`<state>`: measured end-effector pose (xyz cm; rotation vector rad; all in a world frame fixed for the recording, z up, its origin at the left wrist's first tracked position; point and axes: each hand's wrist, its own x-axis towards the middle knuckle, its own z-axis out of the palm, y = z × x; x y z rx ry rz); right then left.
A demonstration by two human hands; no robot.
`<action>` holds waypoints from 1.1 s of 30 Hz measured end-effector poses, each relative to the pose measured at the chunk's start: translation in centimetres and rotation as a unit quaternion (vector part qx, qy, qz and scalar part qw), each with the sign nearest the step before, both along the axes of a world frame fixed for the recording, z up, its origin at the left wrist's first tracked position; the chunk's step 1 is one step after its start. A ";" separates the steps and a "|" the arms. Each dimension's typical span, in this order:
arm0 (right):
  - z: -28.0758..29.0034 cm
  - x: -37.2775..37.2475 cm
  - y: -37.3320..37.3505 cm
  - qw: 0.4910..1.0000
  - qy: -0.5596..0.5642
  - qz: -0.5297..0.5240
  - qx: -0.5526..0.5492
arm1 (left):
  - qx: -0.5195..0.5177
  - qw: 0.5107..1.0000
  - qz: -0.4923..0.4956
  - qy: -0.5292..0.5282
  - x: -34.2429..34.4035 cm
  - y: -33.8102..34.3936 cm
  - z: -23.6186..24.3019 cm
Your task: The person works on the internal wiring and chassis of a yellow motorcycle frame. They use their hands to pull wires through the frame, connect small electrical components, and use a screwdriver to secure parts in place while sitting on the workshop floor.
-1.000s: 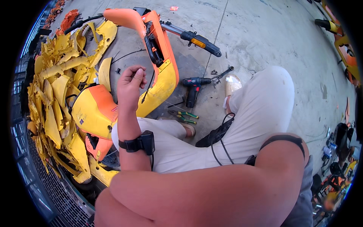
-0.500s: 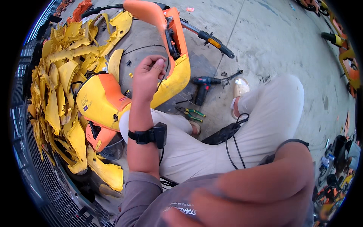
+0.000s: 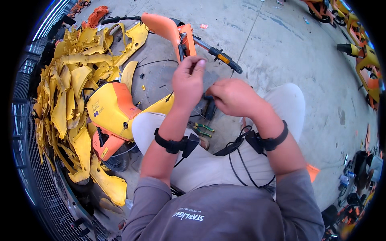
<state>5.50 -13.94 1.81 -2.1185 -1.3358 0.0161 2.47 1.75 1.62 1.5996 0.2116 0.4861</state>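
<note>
My left hand (image 3: 188,82) is raised in front of the scooter frame, its thumb pressed over curled fingers. Whatever it may pinch is too small or hidden to make out. Close by on its right is my right hand (image 3: 235,97), its fingers bent together and pointing toward the left hand; anything between them is hidden. Behind both hands lies the scooter, with an orange frame part (image 3: 163,28) and a yellow-and-orange body shell (image 3: 110,106). A cordless drill (image 3: 210,109) on the floor is mostly covered by my right hand. Pliers with green-and-yellow handles (image 3: 204,128) lie nearer to me.
A big heap of yellow plastic panels (image 3: 66,100) fills the left side. The scooter's handlebar (image 3: 225,58) reaches across the floor. More scooters (image 3: 368,68) stand at far right, with assorted parts (image 3: 354,201) lower right. Black cables (image 3: 245,160) hang over my lap.
My right hand has moved from close to the camera at lower right up beside my left hand. My left hand has shifted a little to the right.
</note>
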 end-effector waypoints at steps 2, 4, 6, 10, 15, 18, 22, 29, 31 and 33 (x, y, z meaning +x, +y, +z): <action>0.0 -0.3 -0.1 0.999 0.003 0.016 -0.029 | 0.022 1.000 -0.003 0.009 0.6 -1.8 0.4; -0.5 -0.4 -0.2 0.989 0.050 0.007 -0.142 | 0.108 0.994 -0.013 0.011 1.1 -3.7 0.6; -3.0 -0.1 0.1 0.992 0.070 0.008 -0.106 | 0.136 0.990 -0.019 -0.042 1.9 -5.3 -0.2; -4.1 0.5 -0.2 0.993 0.107 -0.053 0.002 | 0.200 0.979 0.019 -0.031 2.3 -7.7 -1.0; -10.2 2.7 0.4 0.951 0.186 -0.031 0.244 | 0.354 0.926 -0.001 -0.133 3.3 -11.6 -0.3; -5.7 1.6 0.1 0.974 0.197 -0.026 0.108 | 0.359 0.927 0.036 -0.107 4.1 -7.7 -0.8; -1.8 1.2 -0.7 0.971 0.107 -0.007 -0.215 | 0.360 0.926 0.091 -0.069 5.4 -5.0 -1.3; -6.7 3.7 -2.7 0.981 0.180 -0.078 -0.001 | 0.245 0.967 0.051 -0.056 5.2 -12.1 -1.5; -8.3 4.6 -3.0 0.963 0.203 -0.105 0.145 | 0.272 0.959 0.048 -0.069 4.6 -14.0 -0.7; -8.1 4.7 -3.4 0.963 0.197 -0.112 0.143 | 0.306 0.945 0.008 -0.111 3.8 -15.0 -0.6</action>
